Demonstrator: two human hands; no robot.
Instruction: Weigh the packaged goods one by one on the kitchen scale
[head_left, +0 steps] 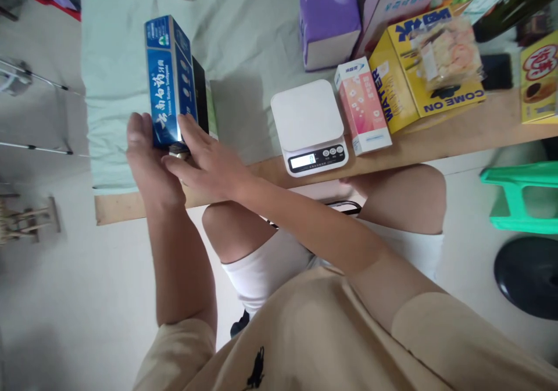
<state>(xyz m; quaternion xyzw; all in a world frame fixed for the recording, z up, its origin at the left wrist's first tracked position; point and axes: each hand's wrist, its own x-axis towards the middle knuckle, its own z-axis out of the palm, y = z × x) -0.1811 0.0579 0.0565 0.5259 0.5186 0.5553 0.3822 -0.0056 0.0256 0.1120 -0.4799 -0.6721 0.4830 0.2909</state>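
A: Toothpaste box (pixel 168 80), blue card carton, long and narrow, stands on end just beyond both hands, tilted slightly. A dark box (pixel 201 96) and a pale green one stand touching it on the side toward the right hand.

B: Hand state?

A: Left hand (pixel 150 167) cups the lower end of the carton, thumb up against its near face. Right hand (pixel 204 158) has its fingers spread flat, tips pressing the lower corner. Neither is closed around it; it is braced between the two.

B: Handling estimate?

A: Judged light; thin card, likely to dent if squeezed at mid-length. Glossy print, probably a bit slippery. Best hold looks to be across the narrow sides near the lower end, where the corners are stiffest.

B: Surroundings?

A: White kitchen scale (pixel 308 126) sits on the worktop (pixel 457 132), well to the right of the right hand, a pink carton (pixel 362 112) just beside it.
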